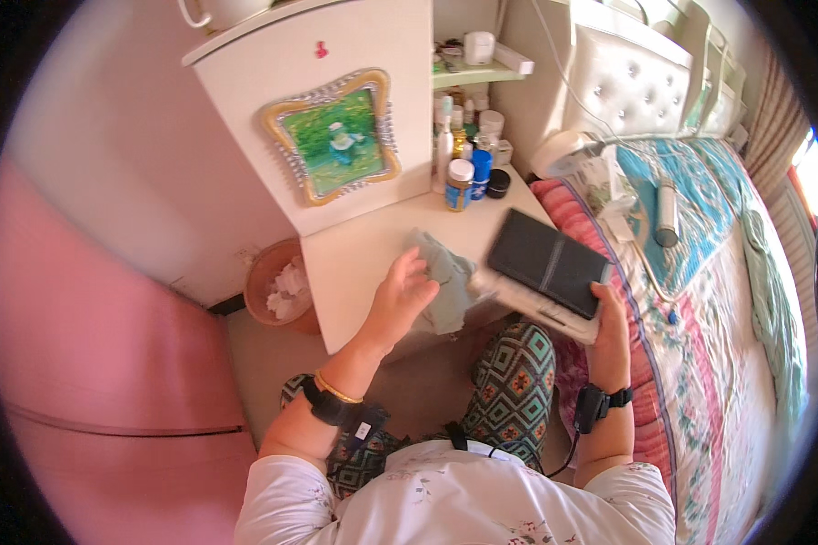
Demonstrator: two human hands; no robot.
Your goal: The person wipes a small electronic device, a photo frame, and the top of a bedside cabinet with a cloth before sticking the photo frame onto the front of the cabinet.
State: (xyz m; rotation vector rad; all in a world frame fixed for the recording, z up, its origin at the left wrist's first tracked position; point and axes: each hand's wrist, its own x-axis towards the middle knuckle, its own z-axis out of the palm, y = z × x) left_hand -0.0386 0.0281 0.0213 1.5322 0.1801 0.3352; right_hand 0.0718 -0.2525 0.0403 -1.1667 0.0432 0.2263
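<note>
My right hand grips the right end of a flat black notebook-like item with a pale line across its cover. Directly beneath it is a whitish flat piece, smeared by motion; whether the two are joined I cannot tell. They are tilted over the desk's front right corner. My left hand has its fingers apart and holds nothing. Just right of it, a crumpled grey-green cloth lies on the white desk and hangs over its front edge.
A framed picture is on the white cabinet front. Bottles and jars, including a brown jar, stand at the desk's back. A bin with crumpled paper is on the left. On the right is a bed with a silver cylinder.
</note>
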